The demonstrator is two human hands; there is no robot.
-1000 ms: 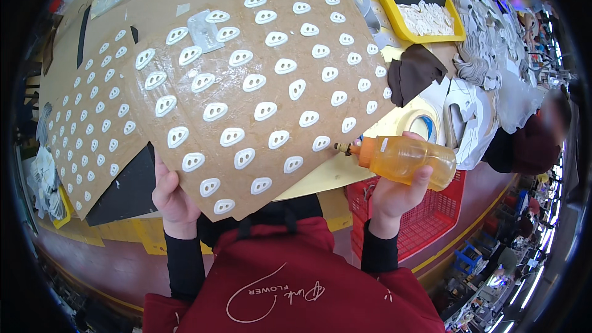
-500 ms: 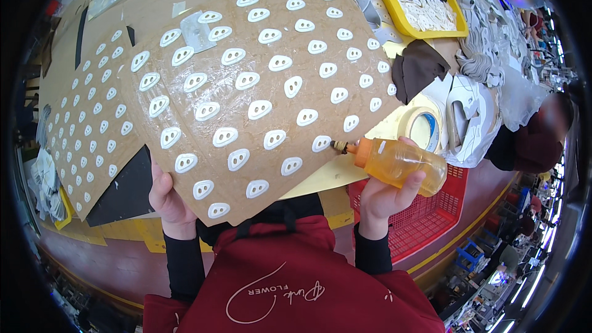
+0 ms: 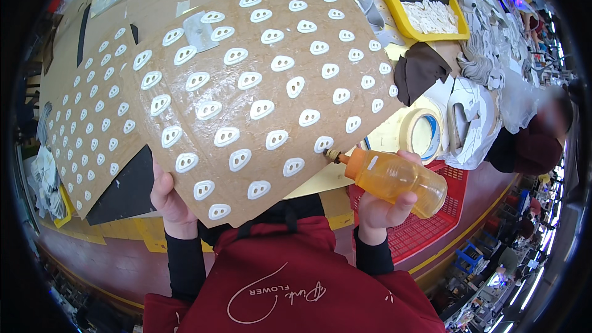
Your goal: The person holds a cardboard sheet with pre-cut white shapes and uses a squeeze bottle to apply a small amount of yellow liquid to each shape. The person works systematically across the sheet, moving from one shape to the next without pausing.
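A large brown board (image 3: 185, 98) with a glossy surface lies tilted before me, dotted with rows of small white rounded-triangle pieces, each with two holes. My left hand (image 3: 171, 200) grips its lower left edge, thumb on top. In my right hand (image 3: 388, 206) is a squeeze bottle (image 3: 401, 180) of amber liquid with an orange cap. The bottle's dark, wrapped nozzle (image 3: 333, 156) points left and meets the lower edge of one white piece (image 3: 323, 144) near the board's right edge; whether it touches is hard to tell.
A second board (image 3: 92, 117) with similar pieces lies to the left. At the back right stands a yellow tray (image 3: 404, 24) of loose white pieces. Nearer are dark brown fabric (image 3: 422, 73), a tape roll (image 3: 425, 134) and grey parts. A red basket (image 3: 419, 231) sits below right.
The nozzle has shifted slightly left and down along the white piece's edge. My right hand has tilted the bottle, its base dropping lower. The board has barely moved.
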